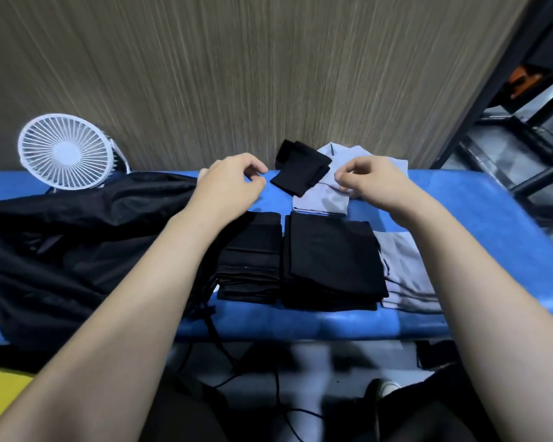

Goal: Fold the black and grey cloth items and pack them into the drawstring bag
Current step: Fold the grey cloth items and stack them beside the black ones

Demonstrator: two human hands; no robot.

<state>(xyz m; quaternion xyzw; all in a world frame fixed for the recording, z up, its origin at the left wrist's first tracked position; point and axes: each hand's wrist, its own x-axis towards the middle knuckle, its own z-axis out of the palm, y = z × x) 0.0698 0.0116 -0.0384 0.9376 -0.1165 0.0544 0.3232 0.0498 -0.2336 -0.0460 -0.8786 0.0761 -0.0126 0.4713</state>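
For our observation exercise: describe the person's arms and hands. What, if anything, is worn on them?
Both forearms are bare up to the picture's edge, with no sleeves showing. The left hand and right hand wear no gloves, and no rings, watch or bands show.

drawstring bag [61,250] cut off at left edge, floor below table blurred

No legible text, label, brand, number or sign appears on any surface in this view.
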